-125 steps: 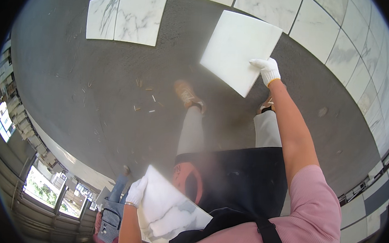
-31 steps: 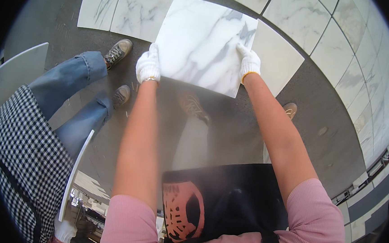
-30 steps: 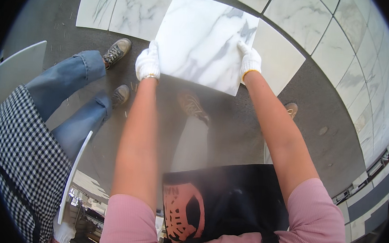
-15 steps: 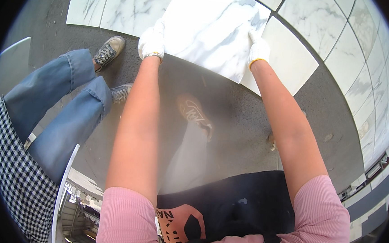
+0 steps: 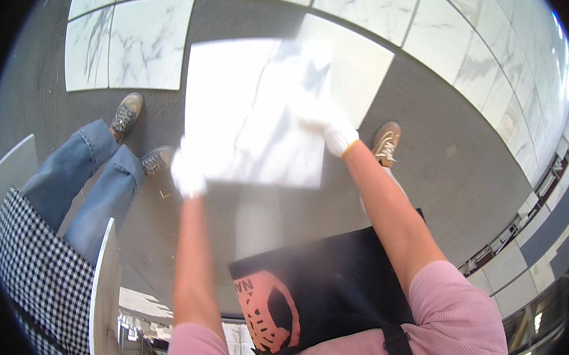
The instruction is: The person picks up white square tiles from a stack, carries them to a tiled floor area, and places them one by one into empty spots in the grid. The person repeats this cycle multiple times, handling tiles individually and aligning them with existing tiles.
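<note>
A white marble tile (image 5: 256, 116) with grey veins is held above the floor between my two hands, blurred by motion. At its lower left corner, my left hand (image 5: 187, 171), in a white knit glove, is closed on the edge. My right hand (image 5: 331, 129), gloved alike, grips the right edge of the same tile. The thumbs and fingers are smeared by glare and motion. Behind the tile's upper right side, a paler tile (image 5: 365, 61) lies on the floor, partly covered by it.
Rows of laid marble tiles (image 5: 362, 8) curve across the far side and right, with more tiles (image 5: 147, 42) at the far left. To my left stands a person in jeans (image 5: 101, 198) and a checked apron, beside an upright slab (image 5: 104, 290). Grey floor (image 5: 456, 170) surrounds my shoe (image 5: 386, 144).
The marble tile has come off the far row toward me with both hands on it, baring grey floor behind. My view has shifted, and more of the pale tile shows.
</note>
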### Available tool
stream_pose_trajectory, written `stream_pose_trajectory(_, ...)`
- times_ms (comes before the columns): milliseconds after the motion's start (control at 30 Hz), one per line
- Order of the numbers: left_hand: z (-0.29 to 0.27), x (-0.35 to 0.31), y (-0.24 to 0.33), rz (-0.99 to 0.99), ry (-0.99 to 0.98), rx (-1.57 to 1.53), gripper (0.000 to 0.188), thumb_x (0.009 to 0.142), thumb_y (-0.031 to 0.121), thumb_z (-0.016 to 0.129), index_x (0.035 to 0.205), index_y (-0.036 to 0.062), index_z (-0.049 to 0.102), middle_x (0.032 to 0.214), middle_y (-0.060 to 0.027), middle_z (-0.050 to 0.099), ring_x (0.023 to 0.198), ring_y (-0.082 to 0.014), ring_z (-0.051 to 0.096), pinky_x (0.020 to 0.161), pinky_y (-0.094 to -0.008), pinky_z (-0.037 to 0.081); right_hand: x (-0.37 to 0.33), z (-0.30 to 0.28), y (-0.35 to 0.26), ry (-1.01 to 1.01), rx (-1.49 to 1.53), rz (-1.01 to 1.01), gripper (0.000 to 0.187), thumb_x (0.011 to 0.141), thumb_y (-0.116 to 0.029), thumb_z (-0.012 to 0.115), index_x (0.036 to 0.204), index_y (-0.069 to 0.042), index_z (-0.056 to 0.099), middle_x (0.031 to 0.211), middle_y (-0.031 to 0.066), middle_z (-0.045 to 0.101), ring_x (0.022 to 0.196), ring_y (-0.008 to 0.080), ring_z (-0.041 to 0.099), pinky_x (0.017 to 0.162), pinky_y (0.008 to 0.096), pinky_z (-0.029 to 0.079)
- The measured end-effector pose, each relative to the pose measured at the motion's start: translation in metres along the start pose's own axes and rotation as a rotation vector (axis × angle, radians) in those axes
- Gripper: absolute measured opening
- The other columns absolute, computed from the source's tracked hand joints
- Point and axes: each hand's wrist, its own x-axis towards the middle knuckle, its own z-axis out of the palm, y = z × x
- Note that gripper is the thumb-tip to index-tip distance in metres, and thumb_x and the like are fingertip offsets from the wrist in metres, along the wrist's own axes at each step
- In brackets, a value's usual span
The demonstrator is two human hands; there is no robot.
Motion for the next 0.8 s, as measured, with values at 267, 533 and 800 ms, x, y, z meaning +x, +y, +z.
stream_pose_trajectory(267, -0.015, -0.219, -0.008, -0.16, -0.038, 0.039, 0.066, 0.101, 0.058, 0.052, 0.11, -0.004, 0.072, 0.096, -0.0132, 0.073, 0.085, -0.0234, 0.064, 0.084, -0.0375, 0.05, -0.201, -0.072, -0.068, -0.051, 0.115, 0.439, 0.017, 0.079, -0.006, 0.077, 0.095, -0.001, 0.074, 0.091, 0.006, 0.073, 0.087, 0.0159, 0.068, 0.084, 0.0319, 0.054)
stream_pose_trajectory(533, 0.019, -0.364, 0.063, -0.123, -0.134, -0.107, 0.063, 0.101, 0.056, 0.053, 0.113, -0.0031, 0.072, 0.1, -0.0116, 0.075, 0.086, -0.0213, 0.068, 0.082, -0.0357, 0.054, -0.314, -0.174, -0.18, -0.147, 0.009, 0.356, 0.035, 0.074, -0.004, 0.078, 0.108, 0.001, 0.07, 0.096, 0.0067, 0.072, 0.086, 0.0161, 0.069, 0.081, 0.0328, 0.056)
stream_pose_trajectory(800, 0.048, -0.424, 0.224, -0.142, -0.33, -0.013, 0.066, 0.102, 0.056, 0.047, 0.114, -0.004, 0.071, 0.105, -0.0198, 0.073, 0.095, -0.0295, 0.066, 0.09, -0.0397, 0.049, -0.396, -0.27, -0.238, 0.12, 0.1, 0.312, 0.037, 0.074, -0.002, 0.076, 0.11, 0.003, 0.069, 0.096, 0.0097, 0.073, 0.084, 0.0187, 0.072, 0.077, 0.0347, 0.059)
